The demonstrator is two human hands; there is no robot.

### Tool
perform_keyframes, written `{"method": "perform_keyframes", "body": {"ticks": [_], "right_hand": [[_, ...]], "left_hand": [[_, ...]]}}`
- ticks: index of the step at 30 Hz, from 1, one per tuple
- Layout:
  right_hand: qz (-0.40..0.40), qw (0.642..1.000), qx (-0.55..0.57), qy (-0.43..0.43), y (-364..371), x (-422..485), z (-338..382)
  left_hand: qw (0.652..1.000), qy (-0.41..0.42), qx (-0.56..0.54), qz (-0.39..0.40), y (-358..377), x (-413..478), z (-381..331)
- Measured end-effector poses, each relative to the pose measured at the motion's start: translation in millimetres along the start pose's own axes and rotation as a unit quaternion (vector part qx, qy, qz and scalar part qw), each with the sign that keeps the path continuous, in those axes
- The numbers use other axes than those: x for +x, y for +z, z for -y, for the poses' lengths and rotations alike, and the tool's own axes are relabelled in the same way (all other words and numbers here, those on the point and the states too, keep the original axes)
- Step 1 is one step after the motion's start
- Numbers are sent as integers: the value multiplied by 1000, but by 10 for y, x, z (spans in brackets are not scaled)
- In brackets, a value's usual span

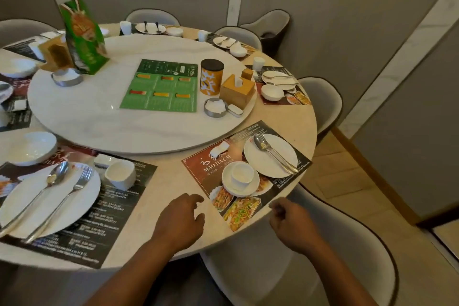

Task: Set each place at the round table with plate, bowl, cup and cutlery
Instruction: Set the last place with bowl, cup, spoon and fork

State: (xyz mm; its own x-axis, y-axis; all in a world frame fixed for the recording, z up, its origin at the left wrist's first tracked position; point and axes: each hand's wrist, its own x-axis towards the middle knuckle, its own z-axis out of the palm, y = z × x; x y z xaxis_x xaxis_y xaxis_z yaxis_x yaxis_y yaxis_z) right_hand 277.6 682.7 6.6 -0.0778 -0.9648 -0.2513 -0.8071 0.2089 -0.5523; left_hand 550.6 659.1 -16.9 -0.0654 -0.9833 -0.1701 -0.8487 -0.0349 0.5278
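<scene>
Far left, the nearest setting: a white bowl (31, 148) sits on its own above the left plate (82, 208), and across that plate lie a spoon (52, 177) and a fork (83, 177) side by side, handles pointing at the table edge. Just right of them, a white cup (120, 174) stands on the dark placemat (111, 216). Behind, the marble turntable (87, 112) carries a green menu card (161, 85).

Moving to the middle, the left hand (180, 221) is over the bare round table (159, 181) between the two settings, fingers relaxed and loosely bent, gripping nothing.

On to the right-hand setting, on the red placemat (198, 164). Here the second cup (242, 172) stands inside the small bowl (227, 181), while the right plate (263, 166) sits just behind them with a second spoon (260, 142) and second fork (266, 138) laid diagonally across it.

Furthest right, the right hand (290, 226) hangs just off the table's rim, above a grey chair (310, 268). Its fingers are loosely curled and nothing is in them.
</scene>
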Motion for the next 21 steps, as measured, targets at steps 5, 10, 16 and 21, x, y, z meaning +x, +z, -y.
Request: {"method": "perform_keyframes", "body": {"ticks": [5, 10, 16, 21], "right_hand": [[7, 998, -29, -62, -54, 581, 212], [11, 985, -82, -149, -32, 1137, 263], [73, 972, -116, -193, 61, 1518, 272], [101, 965, -110, -216, 127, 1632, 196]], "left_hand": [[999, -23, -27, -8, 109, 302, -102], [995, -41, -86, -26, 267, 602, -220], [988, -35, -150, -17, 390, 869, -428], [989, -61, -133, -33, 481, 944, -510]]}}
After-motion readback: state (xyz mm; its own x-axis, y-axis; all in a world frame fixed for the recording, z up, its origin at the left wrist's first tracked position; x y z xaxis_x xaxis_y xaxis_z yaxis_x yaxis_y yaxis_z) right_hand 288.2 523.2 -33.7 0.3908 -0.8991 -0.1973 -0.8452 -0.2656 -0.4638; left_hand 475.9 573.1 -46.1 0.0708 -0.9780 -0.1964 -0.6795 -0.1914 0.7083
